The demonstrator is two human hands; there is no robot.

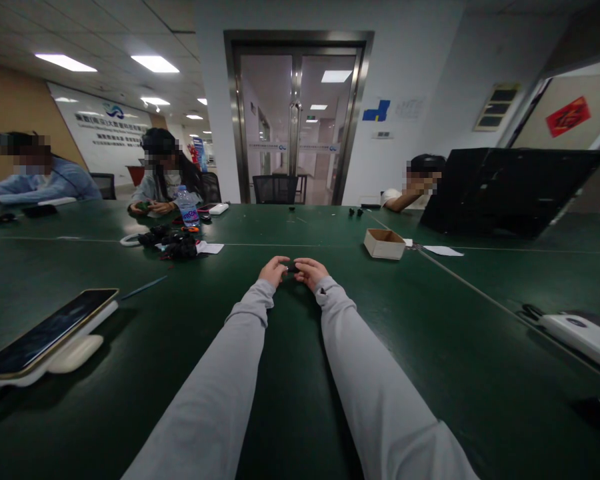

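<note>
Both my arms, in grey sleeves, reach straight out over a dark green table point(430, 347). My left hand point(274, 270) and my right hand point(309, 271) meet at the middle of the table, fingers curled toward each other. Between the fingertips sits a small black object point(292, 269), pinched from both sides. It is too small to make out what it is. A small open cardboard box point(384, 243) stands to the right of my hands, an arm's width away.
A phone point(45, 333) lies on a white stand at the near left. A pile of black parts point(173, 243) and a water bottle point(187, 207) sit at the far left. White devices point(583, 337) lie near right. A black case point(505, 190) stands far right. Three people sit around the table.
</note>
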